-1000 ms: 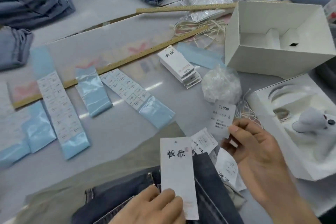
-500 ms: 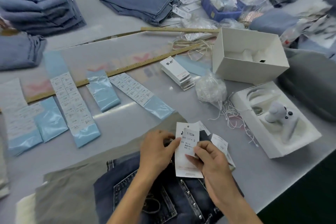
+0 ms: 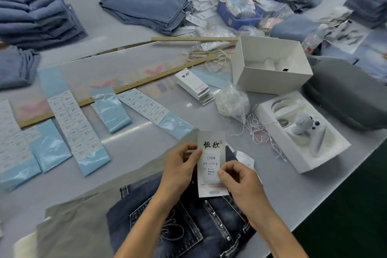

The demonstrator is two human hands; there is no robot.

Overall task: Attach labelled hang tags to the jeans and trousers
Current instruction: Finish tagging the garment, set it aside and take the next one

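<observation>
Labelling step: left hand [image 3: 181, 166] pinches hang tag [image 3: 211, 163] above the dark jeans [image 3: 178, 222], right hand [image 3: 238, 180] presses size sticker [image 3: 210, 166] on; next, stringing.

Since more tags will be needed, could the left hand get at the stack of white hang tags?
Probably yes: the stack of hang tags lies uncovered ahead, but the left hand pinches a hang tag.

Open table [image 3: 134, 151] strip between label sheets [image 3: 73, 123] and dark jeans [image 3: 188, 226]; right side blocked by string tangle [image 3: 259, 132], white tray box [image 3: 301, 132]; tag stack [image 3: 194, 86], open carton [image 3: 270, 65] beyond
</observation>
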